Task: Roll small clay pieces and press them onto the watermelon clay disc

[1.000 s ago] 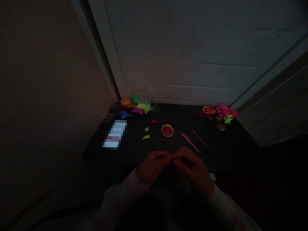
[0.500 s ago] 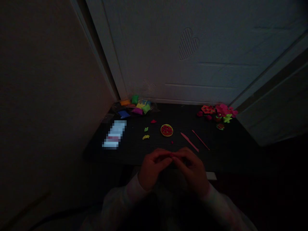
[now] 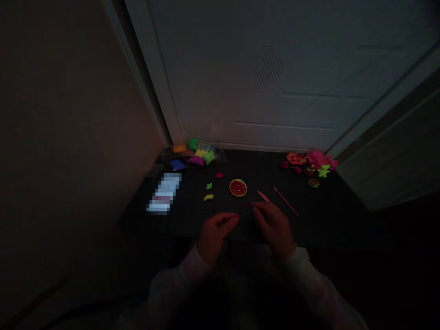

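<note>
My left hand (image 3: 213, 233) is over the table's front edge, thumb and forefinger closed on a small bit of red modelling clay (image 3: 237, 216). To its right, my right hand (image 3: 276, 229) reaches forward, thumb and forefinger slightly apart, its fingertips beside a tiny red clay ball (image 3: 245, 204) on the table. Just beyond lies a round clay pizza (image 3: 238, 188) with a yellow rim and red top. Partly covered by the right hand is a pink plastic knife (image 3: 263, 195); a thin pink stick (image 3: 286, 201) lies beside it.
Left of the pizza lie pink (image 3: 219, 175), green (image 3: 209, 186) and yellow clay bits (image 3: 208, 197). Bags of coloured clay (image 3: 197, 160) sit at the back left, near a blurred bright screen (image 3: 164, 193). Pink clay figures (image 3: 318, 159) stand at the back right, against a white door (image 3: 220, 82).
My hands have come apart. The left keeps the red clay, while the right has moved forward to the tiny ball and now covers part of the knife.
</note>
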Tool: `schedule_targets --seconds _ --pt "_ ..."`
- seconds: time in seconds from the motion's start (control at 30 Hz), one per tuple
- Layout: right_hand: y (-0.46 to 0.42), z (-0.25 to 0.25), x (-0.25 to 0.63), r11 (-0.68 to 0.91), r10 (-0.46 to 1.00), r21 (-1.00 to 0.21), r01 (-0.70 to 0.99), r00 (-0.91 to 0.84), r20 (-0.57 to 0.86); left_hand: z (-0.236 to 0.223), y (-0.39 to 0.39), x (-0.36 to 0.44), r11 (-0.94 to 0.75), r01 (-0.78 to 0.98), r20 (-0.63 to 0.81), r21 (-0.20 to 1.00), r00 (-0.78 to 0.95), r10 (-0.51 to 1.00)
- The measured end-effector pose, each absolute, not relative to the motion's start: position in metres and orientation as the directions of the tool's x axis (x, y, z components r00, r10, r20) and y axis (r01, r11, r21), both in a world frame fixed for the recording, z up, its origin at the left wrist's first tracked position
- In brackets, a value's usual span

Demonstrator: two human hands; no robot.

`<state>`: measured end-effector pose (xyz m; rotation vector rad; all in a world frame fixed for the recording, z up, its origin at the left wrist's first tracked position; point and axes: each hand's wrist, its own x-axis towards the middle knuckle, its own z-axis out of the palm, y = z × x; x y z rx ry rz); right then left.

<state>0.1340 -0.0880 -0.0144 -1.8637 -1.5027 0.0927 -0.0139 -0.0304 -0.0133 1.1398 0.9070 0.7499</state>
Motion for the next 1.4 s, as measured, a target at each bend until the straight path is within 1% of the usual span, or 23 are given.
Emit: schedule_targets --seconds 0.1,0.2,0.27,0.37,0.47,0.57,0.63,0.67,0.7,0.73,0.8,0.83,1.0,1.17,1.4 --pt "-0.071 -0.024 0.148 -0.098 0.897 -0.524 0.846 0.303 0.323 -0.02 -0.027 -0.013 0.327 -0.073 -0.268 0.942 0.419 0.868" --pt "-0.06 -0.029 0.151 -0.115 0.917 -0.498 0.86 0.285 0.28 -0.023 -0.025 -0.014 0.33 -0.073 -0.275 0.941 0.404 0.872" --pt "-0.057 -0.029 0.149 -0.118 0.923 -0.502 0.857 0.281 0.262 -0.024 -0.025 -0.015 0.322 -0.068 -0.269 0.944 0.399 0.876" --pt "-0.056 -0.029 0.149 -0.106 0.93 -0.55 0.828 0.279 0.24 -0.024 -0.023 -0.015 0.314 -0.066 -0.265 0.947 0.39 0.882" --pt "-0.061 -0.025 0.149 -0.073 0.935 -0.647 0.759 0.278 0.221 -0.019 -0.022 -0.016 0.311 -0.062 -0.265 0.949 0.383 0.885" --pt "-0.074 -0.01 0.143 -0.035 0.936 -0.753 0.657 0.286 0.206 -0.006 -0.022 -0.018 0.257 -0.054 -0.217 0.965 0.385 0.897" --pt "-0.084 0.005 0.135 -0.014 0.929 -0.815 0.579 0.309 0.203 0.007 -0.024 -0.02 0.189 -0.057 -0.145 0.98 0.437 0.888" --pt "-0.089 0.013 0.13 0.018 0.92 -0.9 0.435 0.346 0.186 0.015 -0.026 -0.021 0.147 -0.077 -0.096 0.986 0.462 0.882" --pt "-0.094 0.021 0.124 0.067 0.914 -0.95 0.303 0.363 0.18 0.022 -0.029 -0.022 0.112 -0.101 -0.048 0.988 0.498 0.866" --pt "-0.098 0.029 0.119 0.106 0.911 -0.973 0.206 0.371 0.178 0.028 -0.031 -0.023 0.073 -0.119 0.001 0.99 0.526 0.851" --pt "-0.104 0.04 0.111 0.138 0.911 -0.985 0.102 0.379 0.166 0.039 -0.036 -0.025 0.009 -0.143 0.073 0.99 0.557 0.827" --pt "-0.107 0.044 0.108 0.151 0.908 -0.985 0.081 0.382 0.171 0.043 -0.039 -0.026 -0.012 -0.145 0.093 0.989 0.563 0.821" --pt "-0.112 0.054 0.103 0.202 0.9 -0.973 0.111 0.371 0.229 0.05 -0.043 -0.028 -0.079 -0.119 0.132 0.99 0.562 0.816" --pt "-0.113 0.058 0.101 0.238 0.908 -0.962 0.136 0.321 0.27 0.052 -0.044 -0.031 -0.158 -0.126 0.201 0.979 0.555 0.807" --pt "-0.116 0.06 0.101 0.224 0.916 -0.96 0.168 0.299 0.266 0.053 -0.043 -0.032 -0.218 -0.123 0.249 0.968 0.556 0.793"
